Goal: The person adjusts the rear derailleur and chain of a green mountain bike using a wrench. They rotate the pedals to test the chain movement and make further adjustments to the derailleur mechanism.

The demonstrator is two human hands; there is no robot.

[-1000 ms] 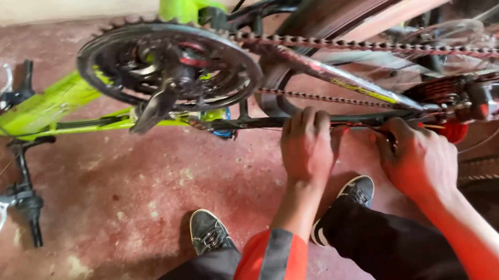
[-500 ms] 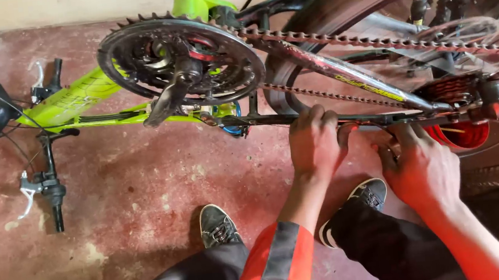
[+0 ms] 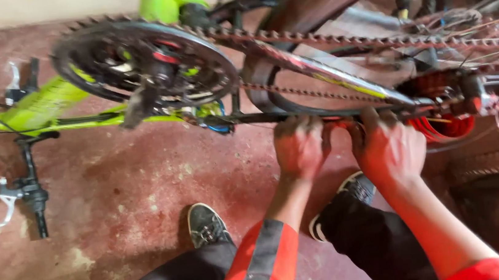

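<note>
— Gripping the frame tube point(image 3: 259, 118) with our left hand point(image 3: 297, 147), fingers curled over it, wrist straight?

— Yes. Our right hand point(image 3: 390, 148) clamps the same tube just beside it, near the red hub point(image 3: 442, 126). The bicycle point(image 3: 42, 106) lies upturned, chain point(image 3: 338, 41) above.

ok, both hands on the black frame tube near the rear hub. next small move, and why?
Probably keep the left hand bracing the black frame tube while the right hand shifts toward the red rear hub: its fingers already curl beside it.
</note>
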